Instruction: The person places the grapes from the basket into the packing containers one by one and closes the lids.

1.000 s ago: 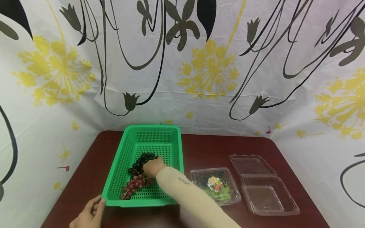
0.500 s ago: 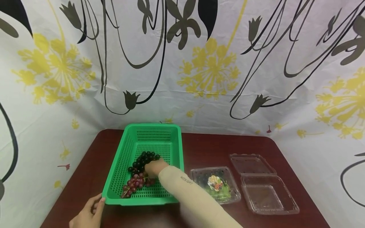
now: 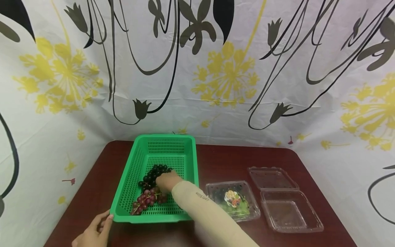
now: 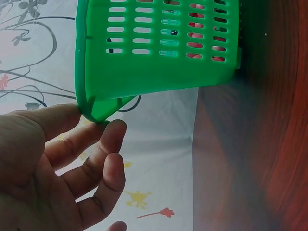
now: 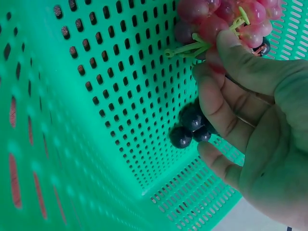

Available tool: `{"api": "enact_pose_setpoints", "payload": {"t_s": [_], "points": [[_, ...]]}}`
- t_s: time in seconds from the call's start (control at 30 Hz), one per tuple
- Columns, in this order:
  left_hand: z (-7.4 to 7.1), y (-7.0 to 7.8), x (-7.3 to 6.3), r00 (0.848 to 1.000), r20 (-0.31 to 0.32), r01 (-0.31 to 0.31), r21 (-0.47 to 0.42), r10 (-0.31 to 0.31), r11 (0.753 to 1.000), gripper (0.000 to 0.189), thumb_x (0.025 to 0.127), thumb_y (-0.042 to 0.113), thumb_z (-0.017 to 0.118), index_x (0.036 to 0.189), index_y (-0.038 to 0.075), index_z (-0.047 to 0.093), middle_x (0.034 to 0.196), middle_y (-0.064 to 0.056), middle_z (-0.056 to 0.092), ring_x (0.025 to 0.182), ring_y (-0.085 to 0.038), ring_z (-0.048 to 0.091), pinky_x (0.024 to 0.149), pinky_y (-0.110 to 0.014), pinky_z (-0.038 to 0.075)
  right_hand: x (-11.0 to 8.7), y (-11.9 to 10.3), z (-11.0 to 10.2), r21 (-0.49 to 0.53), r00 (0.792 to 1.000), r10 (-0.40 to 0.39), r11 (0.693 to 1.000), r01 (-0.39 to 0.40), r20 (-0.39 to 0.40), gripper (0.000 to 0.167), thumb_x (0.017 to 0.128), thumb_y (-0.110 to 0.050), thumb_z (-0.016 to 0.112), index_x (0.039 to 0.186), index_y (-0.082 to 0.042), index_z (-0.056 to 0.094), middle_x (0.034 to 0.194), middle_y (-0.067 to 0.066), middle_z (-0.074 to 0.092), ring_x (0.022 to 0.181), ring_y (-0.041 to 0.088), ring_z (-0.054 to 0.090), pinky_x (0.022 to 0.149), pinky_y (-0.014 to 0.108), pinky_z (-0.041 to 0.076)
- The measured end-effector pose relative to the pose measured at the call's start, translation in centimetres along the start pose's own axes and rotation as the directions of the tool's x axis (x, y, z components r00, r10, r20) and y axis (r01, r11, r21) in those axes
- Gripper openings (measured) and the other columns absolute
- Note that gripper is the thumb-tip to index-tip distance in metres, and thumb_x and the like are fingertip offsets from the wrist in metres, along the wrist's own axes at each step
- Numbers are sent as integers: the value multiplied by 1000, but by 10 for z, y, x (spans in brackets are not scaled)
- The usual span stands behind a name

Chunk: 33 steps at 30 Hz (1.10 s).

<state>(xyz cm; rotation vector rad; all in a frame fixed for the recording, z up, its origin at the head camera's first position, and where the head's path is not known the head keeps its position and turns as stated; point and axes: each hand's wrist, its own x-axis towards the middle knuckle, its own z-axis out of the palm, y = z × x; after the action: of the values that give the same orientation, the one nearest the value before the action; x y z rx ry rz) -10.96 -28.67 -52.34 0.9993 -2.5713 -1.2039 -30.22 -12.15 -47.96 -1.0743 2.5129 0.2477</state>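
Note:
A green perforated plastic basket (image 3: pixel 182 161) sits on the dark red table, holding a bunch of black grapes (image 3: pixel 152 175) with a bunch of red grapes (image 3: pixel 145 200) nearer the front. My left hand (image 3: pixel 94 231) pinches the basket's front left corner; in the left wrist view, thumb and forefinger meet at the rim (image 4: pixel 83 57). Inside the basket is my right hand (image 3: pixel 168 181). The right wrist view has its thumb and forefinger pinching a red grape (image 5: pixel 215 58) beside the green stem (image 5: pixel 192 47), while several black grapes (image 5: pixel 191 118) lie beyond the other fingers, partly hidden.
Right of the basket, a closed clear plastic box (image 3: pixel 247 192) with a fruit label holds something green. An open clear clamshell box (image 3: pixel 287 209) stands farther right. Patterned white cloth (image 3: pixel 203 79) hangs behind the table (image 3: pixel 216 156).
Very little differs. My right hand shifts slightly within the basket at the grapes, and my left hand keeps its grip on the corner.

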Motion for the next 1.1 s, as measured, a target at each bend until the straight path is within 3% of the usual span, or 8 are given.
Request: {"api": "enact_pose_setpoints", "payload": {"t_s": [0.23, 0.33, 0.4, 0.47, 0.57, 0.67, 0.83, 1.1], "points": [[-2, 0, 0, 1000, 14, 16, -12, -16, 1000, 57, 100, 46, 44, 127, -2, 56, 89, -15, 71, 66, -8, 54, 84, -55, 27, -8, 2, -8, 83, 1000, -12, 997, 11, 17, 27, 90, -18, 69, 66, -20, 56, 61, -6, 50, 68, 11, 55, 115, 37, 32], [-1, 0, 1, 1000, 10, 15, -26, -14, 1000, 56, 100, 45, 45, 127, -3, 56, 89, -16, 71, 66, -9, 55, 84, -55, 26, -10, 5, -12, 125, 999, -24, 992, 20, 31, 32, 95, -17, 60, 65, -18, 50, 60, -4, 41, 58, 12, 40, 86, 28, 47], [-1, 0, 1, 1000, 9, 18, -25, -18, 1000, 56, 100, 45, 45, 127, -2, 56, 90, -16, 71, 67, -8, 55, 83, -53, 29, -10, 7, -13, 140, 999, -26, 990, 21, 34, 31, 98, -18, 55, 67, -18, 50, 63, -3, 42, 58, 12, 36, 66, 27, 42], [0, 0, 2, 1000, 8, 17, -24, -17, 1000, 56, 100, 45, 46, 127, -3, 56, 92, -16, 71, 67, -8, 56, 81, -48, 35, -11, 9, -13, 145, 999, -30, 989, 25, 30, 27, 99, -22, 53, 73, -18, 55, 68, -2, 49, 59, 12, 39, 57, 28, 37], [0, 1, 3, 1000, 15, 10, -21, -9, 1000, 56, 100, 44, 45, 128, -3, 56, 93, -16, 71, 68, -7, 57, 67, -32, 43, -11, 11, -14, 152, 1000, -15, 988, 12, 17, 15, 98, -28, 54, 99, -16, 63, 86, -2, 61, 68, 12, 49, 63, 28, 43], [0, 0, 3, 999, 34, 1, -32, 0, 999, 58, 100, 44, 44, 129, -5, 54, 94, -18, 71, 69, -8, 57, 59, -25, 45, -13, 10, -15, 142, 1000, -14, 990, 15, -8, 28, 98, -31, 54, 123, -17, 56, 93, -2, 65, 73, 11, 55, 84, 31, 49], [1, -2, 4, 998, 61, -5, -70, 9, 998, 59, 100, 43, 44, 130, -8, 51, 100, -26, 68, 71, -13, 61, 61, -32, 52, -17, 11, -22, 104, 995, -51, 993, 59, -82, 10, 98, -28, 53, 107, -24, 55, 71, -7, 59, 69, 10, 57, 110, 44, 39], [0, 0, 4, 998, 56, 3, -34, -2, 999, 60, 100, 48, 42, 130, -4, 53, 99, -23, 69, 70, -9, 58, 65, -31, 47, -35, 28, -44, 89, 980, -63, 993, 81, -188, 3, 96, -24, 56, 98, -24, 55, 74, -8, 60, 68, 8, 54, 99, 40, 43]]}}
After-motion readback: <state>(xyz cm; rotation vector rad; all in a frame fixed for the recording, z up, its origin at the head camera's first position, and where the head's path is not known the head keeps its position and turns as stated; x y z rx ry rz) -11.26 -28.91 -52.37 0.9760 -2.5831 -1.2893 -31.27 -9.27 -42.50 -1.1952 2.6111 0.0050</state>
